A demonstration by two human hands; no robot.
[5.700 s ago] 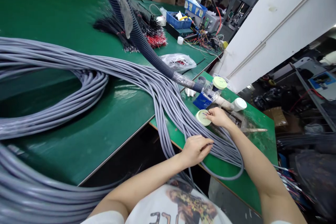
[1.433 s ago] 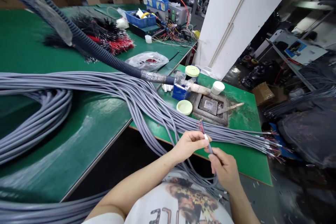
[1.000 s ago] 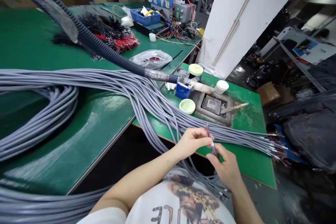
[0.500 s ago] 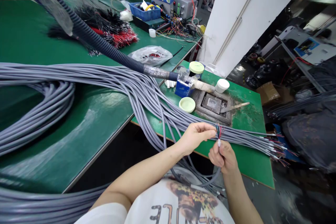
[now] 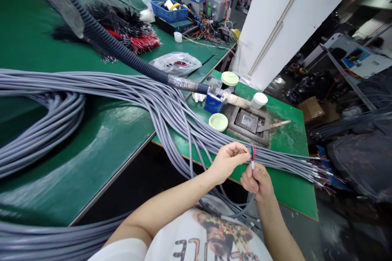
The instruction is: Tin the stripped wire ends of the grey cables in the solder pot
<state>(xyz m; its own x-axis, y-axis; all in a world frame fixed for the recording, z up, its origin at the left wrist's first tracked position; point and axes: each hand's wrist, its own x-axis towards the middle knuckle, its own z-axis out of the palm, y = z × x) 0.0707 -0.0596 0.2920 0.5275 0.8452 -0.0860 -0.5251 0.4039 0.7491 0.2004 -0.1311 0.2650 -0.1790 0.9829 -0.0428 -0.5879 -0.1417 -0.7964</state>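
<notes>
My right hand [image 5: 256,180] is closed around a grey cable just below its white-wrapped end [image 5: 252,165]. Thin coloured wires [image 5: 252,151], red, black and green among them, fan upward from that end. My left hand [image 5: 230,160] pinches at the left side of this fan, thumb against forefinger, with a dark wire tip showing by the fingers. Behind both hands runs a thick bundle of grey cables [image 5: 183,120] across the benches. Their stripped ends [image 5: 321,175] hang at the right edge.
A solder pot [image 5: 247,121] in a grimy frame sits beyond my hands, a flat-bladed tool [image 5: 274,125] lying across it. Near it are a pale green lid [image 5: 218,122], a white tub [image 5: 259,100] and a ribbed hose [image 5: 122,53]. A white pillar [image 5: 275,20] rises behind.
Both hands have shifted slightly left with the cable end. My left thumb and forefinger have closed at the left side of the wires, and a dark wire tip now shows there.
</notes>
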